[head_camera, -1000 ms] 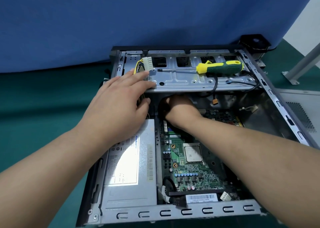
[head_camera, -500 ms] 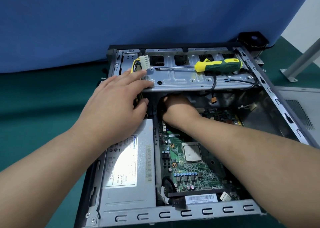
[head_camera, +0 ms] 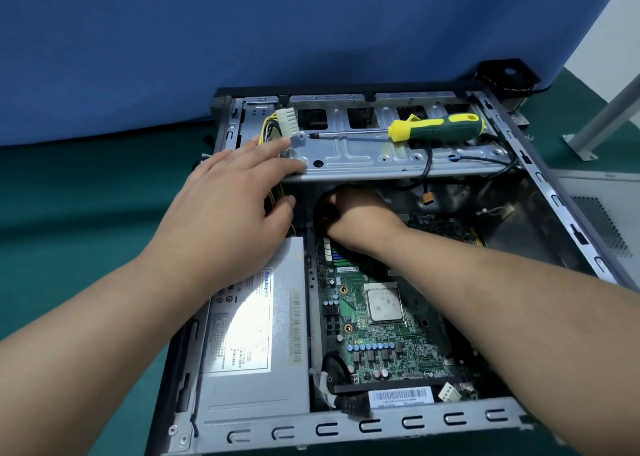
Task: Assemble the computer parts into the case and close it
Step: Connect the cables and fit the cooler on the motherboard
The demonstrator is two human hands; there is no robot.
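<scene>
Grey sheet steel forms the open case (head_camera: 408, 424), lying flat at the centre of the frame on a green mat (head_camera: 69, 213), its near rail punched with a row of curved slots. At lower left inside it sits the boxy silver power supply (head_camera: 256, 369); its white label carries the blue word "Huntkey" and blocks of small print too fine to read, with a barcode strip along its right edge. Beside it to the right lies the green motherboard (head_camera: 374, 338), a square metal-lidded CPU (head_camera: 385, 306) near its middle and a white barcode sticker (head_camera: 401, 396) at its near edge, digits illegible.

Across the upper part of the case spans a ribbed drive tray (head_camera: 363, 158). A screwdriver (head_camera: 436, 128) with a yellow and dark green handle rests on it, shaft pointing left toward a white plug (head_camera: 289, 122) on yellow wires.

Left hand (head_camera: 225, 213) lies spread, fingers straight, fingertips on the tray's left front corner, thumb down by the wires. Right hand (head_camera: 356, 213) reaches under the tray's front edge in the tight gap above the board; its fingers are hidden there, so I cannot tell its grip.

Right of the board the case floor is bare metal. A perforated panel (head_camera: 602, 227) lies outside the right wall, and a blue cloth (head_camera: 242, 40) fills the top.
</scene>
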